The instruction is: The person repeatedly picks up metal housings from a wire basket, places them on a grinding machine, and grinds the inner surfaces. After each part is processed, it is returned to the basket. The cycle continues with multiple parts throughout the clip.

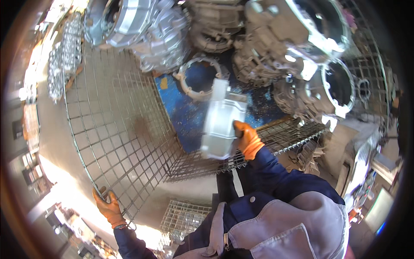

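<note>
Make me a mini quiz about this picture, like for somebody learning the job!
1. What colour are the person's gloves?
A) green
B) orange
C) white

2. True or false: the left hand is holding up the silver metal part.

3. Fill in the missing colour: inside the wire cage, a metal ring lies on a ____ base.

Key:
1. B, orange.
2. False. The right hand holds it; the left one is at the cage's rim.
3. Blue.
</note>
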`<action>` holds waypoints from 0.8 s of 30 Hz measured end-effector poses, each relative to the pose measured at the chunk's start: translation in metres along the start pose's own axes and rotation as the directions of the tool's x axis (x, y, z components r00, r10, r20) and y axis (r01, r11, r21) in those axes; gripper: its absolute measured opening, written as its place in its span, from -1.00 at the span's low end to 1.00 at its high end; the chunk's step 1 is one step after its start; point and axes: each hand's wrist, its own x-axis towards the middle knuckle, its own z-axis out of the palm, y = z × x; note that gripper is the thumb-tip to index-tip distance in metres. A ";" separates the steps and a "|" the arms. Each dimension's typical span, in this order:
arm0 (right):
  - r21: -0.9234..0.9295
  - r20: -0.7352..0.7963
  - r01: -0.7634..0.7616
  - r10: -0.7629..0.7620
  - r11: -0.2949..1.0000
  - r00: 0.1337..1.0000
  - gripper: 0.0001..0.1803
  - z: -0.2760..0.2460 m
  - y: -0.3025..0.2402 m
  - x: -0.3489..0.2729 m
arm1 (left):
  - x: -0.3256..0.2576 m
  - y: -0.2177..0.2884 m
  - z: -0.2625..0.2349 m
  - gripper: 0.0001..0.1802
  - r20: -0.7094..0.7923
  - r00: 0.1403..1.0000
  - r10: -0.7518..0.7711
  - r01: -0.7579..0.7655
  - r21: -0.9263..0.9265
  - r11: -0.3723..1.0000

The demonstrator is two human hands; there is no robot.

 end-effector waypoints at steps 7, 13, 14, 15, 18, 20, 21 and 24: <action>0.476 0.408 -0.042 -0.178 0.878 0.896 -0.46 0.071 -0.078 -0.187 | -0.039 0.022 -0.012 -0.20 -0.237 0.686 0.687 -0.635 0.266 0.726; 0.184 0.176 0.856 -0.873 0.483 0.455 -0.62 0.053 -0.098 -0.336 | -0.149 0.051 0.144 -0.15 0.365 0.552 0.750 0.060 -0.914 0.401; 0.215 0.143 0.876 -0.901 0.431 0.409 -0.64 0.046 -0.102 -0.355 | -0.170 0.060 0.177 -0.23 0.760 0.459 0.461 0.736 -0.615 0.281; 0.029 0.140 0.943 -0.935 0.332 0.325 -0.68 0.034 -0.107 -0.373 | -0.192 0.065 0.200 -0.25 0.773 0.273 0.573 0.771 -0.532 0.350; -0.629 0.052 0.762 -0.970 0.154 0.238 -0.75 -0.009 -0.116 -0.422 | -0.263 0.109 0.245 -0.29 0.613 -0.214 0.761 0.273 -0.710 0.649; -0.843 0.051 0.537 -0.992 0.020 0.118 -0.74 -0.044 -0.122 -0.437 | -0.317 0.156 0.258 -0.32 0.515 -0.436 0.738 0.116 -0.782 0.613; -0.788 0.012 0.613 -0.995 0.049 0.095 -0.70 -0.065 -0.130 -0.434 | -0.342 0.180 0.261 -0.33 0.479 -0.500 0.721 0.101 -0.795 0.598; -0.904 0.142 0.375 -0.971 -0.206 -0.191 -0.56 -0.140 -0.140 -0.443 | -0.412 0.246 0.265 -0.34 0.409 -0.628 0.662 0.213 -0.728 0.652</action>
